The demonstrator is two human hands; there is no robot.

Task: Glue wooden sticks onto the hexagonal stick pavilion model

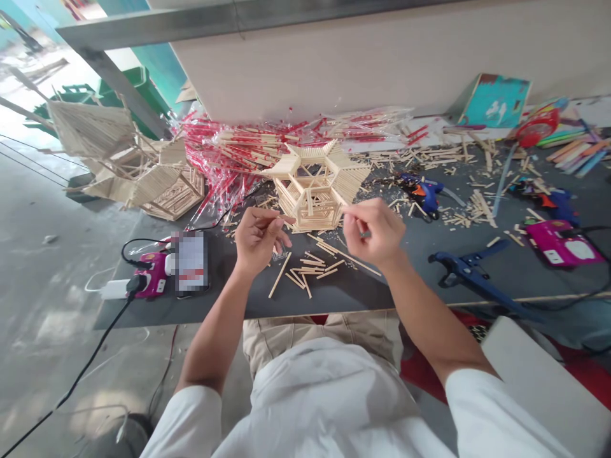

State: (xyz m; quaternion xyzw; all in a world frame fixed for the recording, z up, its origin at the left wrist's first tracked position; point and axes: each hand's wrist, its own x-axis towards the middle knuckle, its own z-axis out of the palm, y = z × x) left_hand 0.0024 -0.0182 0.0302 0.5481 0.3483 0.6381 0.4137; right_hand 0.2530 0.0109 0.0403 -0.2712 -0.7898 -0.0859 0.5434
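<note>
A hexagonal pavilion model (pixel 315 181) made of thin wooden sticks stands on the dark table (pixel 410 267), just beyond both hands. My left hand (pixel 258 238) pinches a short wooden stick (pixel 284 219) that points right toward the model's base. My right hand (pixel 373 231) is curled, its fingertips closed on a thin stick near the model's right side. Several loose sticks (pixel 312 267) lie on the table between and below my hands.
Bundles of wrapped sticks (pixel 238 149) are piled behind the model. Other stick-built roof pieces (pixel 143 175) sit far left. A blue glue gun (pixel 424 191), blue cutters (pixel 465 270), pink devices (pixel 561 245) (pixel 153 273) with cables, and scattered offcuts surround the area.
</note>
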